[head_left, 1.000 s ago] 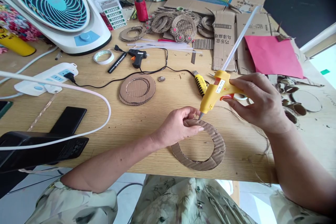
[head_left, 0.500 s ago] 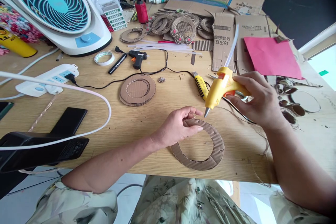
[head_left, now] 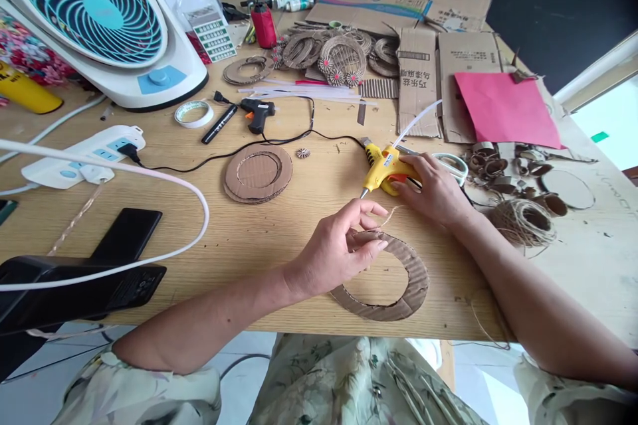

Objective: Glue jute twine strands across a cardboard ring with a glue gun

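My left hand (head_left: 341, 249) pinches the upper edge of a cardboard ring (head_left: 416, 282) near the table's front edge. A thin strand of twine (head_left: 390, 214) curls up by its fingertips. My right hand (head_left: 436, 189) is closed on the handle of a yellow hot glue gun (head_left: 383, 169), held low at the tabletop with its metal nozzle pointing down and left, close to my left fingers. A clear glue stick (head_left: 419, 121) sticks out of its back. Partly behind the glue gun lies a yellow utility knife (head_left: 367, 146). White-handled scissors (head_left: 456, 166) rest beyond my right hand.
Left of centre lie a round cardboard piece (head_left: 258, 174), a black glue gun (head_left: 258, 114) and a tape roll (head_left: 193, 113). A fan (head_left: 149, 80) and power strip (head_left: 82, 156) stand left. A twine ball (head_left: 523, 222) sits right, before pink paper (head_left: 508, 109).
My right hand has brought the yellow glue gun down and left to the tabletop beside the utility knife. The twine ball has come into view. My left hand stays at the ring.
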The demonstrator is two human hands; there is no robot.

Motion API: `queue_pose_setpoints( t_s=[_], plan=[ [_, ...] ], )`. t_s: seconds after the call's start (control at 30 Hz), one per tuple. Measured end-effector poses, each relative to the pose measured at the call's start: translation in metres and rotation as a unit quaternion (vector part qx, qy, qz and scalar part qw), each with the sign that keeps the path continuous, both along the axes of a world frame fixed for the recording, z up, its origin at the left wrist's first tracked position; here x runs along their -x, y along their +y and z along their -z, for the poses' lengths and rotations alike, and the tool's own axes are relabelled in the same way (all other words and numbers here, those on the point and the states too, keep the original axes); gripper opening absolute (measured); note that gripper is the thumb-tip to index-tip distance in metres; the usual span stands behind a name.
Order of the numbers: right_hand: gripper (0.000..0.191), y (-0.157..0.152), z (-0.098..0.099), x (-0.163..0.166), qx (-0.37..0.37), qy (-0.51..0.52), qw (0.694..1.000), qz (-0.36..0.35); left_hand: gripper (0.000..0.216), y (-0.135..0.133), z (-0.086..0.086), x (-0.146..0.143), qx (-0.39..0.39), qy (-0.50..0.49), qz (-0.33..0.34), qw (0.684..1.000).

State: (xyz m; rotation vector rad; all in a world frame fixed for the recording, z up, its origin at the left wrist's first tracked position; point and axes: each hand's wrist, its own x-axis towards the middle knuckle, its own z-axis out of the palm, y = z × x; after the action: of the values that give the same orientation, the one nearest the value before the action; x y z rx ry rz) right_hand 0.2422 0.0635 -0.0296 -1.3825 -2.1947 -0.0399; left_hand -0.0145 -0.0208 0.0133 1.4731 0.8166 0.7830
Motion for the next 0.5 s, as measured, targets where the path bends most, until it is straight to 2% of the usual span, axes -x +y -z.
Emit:
queue_pose_setpoints(
  t_s=[0.1,0.17,0.23,0.3,0.33,0.4,0.5],
  plan=[
    [0.053,0.000,-0.002,-0.001,0.018,-0.014,1.000,0.003,0.032,-0.001,0.000,0.000,0.000,-0.011,-0.005,1.000],
    [0.056,-0.005,-0.010,-0.002,0.011,-0.021,1.000,0.002,0.033,-0.001,0.000,0.000,-0.009,-0.013,-0.010,1.000],
    [0.048,-0.016,-0.025,0.002,-0.019,0.011,1.000,0.006,0.033,-0.001,0.000,0.000,-0.014,-0.009,-0.014,1.000],
    [0.030,-0.031,-0.043,0.011,-0.013,0.103,0.994,-0.031,0.033,0.000,0.000,0.000,-0.020,-0.001,-0.019,1.000],
    [0.025,-0.038,-0.052,0.016,0.027,0.138,0.987,-0.073,0.034,0.000,-0.001,0.000,-0.025,0.005,-0.022,0.999],
    [0.027,-0.051,-0.065,0.027,0.145,0.163,0.963,-0.159,0.034,0.001,-0.002,0.000,-0.035,0.013,-0.028,0.999],
    [0.029,-0.060,-0.071,0.036,0.273,0.159,0.920,-0.232,0.034,0.002,-0.005,0.000,-0.042,0.019,-0.032,0.998]
  ],
)
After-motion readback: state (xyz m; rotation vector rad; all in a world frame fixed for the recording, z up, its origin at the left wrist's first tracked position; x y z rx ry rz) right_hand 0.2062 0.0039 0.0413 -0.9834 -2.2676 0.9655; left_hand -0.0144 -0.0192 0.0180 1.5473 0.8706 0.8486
